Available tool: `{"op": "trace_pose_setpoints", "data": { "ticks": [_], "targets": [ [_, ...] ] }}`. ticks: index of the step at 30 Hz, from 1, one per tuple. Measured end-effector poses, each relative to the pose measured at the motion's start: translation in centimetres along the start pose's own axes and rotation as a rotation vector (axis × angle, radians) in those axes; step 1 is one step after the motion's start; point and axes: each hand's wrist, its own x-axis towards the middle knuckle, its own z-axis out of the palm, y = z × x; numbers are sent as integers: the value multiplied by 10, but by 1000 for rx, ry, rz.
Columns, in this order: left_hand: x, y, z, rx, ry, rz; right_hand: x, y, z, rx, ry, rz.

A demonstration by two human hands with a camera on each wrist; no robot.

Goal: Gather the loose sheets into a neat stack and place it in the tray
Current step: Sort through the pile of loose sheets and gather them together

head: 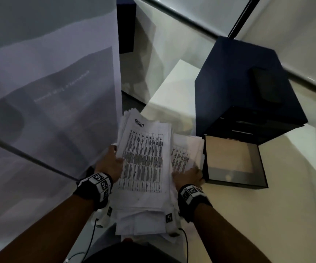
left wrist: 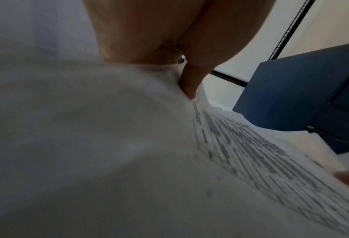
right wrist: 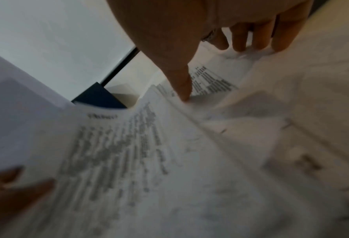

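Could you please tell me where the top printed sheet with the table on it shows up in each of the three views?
Head: the top printed sheet lies at centre, between the left hand and right hand.
Left wrist: it fills the lower right, seen edge-on and blurred.
Right wrist: it spreads across the lower left.
Shared landmark: the dark blue drawer box, beyond the papers.
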Motion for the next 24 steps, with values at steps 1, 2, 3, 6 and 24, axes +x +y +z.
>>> {"op": "trace_pose_setpoints", "data": {
  "ticks": [1,2,3,6,24],
  "targets": [
    [-2,2,-4,-25,10,22,0,4,0,9,0,9],
    [-2,2,-7,-52,28,47,3,7,0,6,-17,17],
    [-2,1,-12,-67,39,68,6,8,3,-7,-39,17],
    [3,-7,-30,-88,67,152,14,5,5,1,-111,-34],
    [7,-6,-28,-154,-32,34,-47,-31,-184,177,328,-571]
  ]
}}
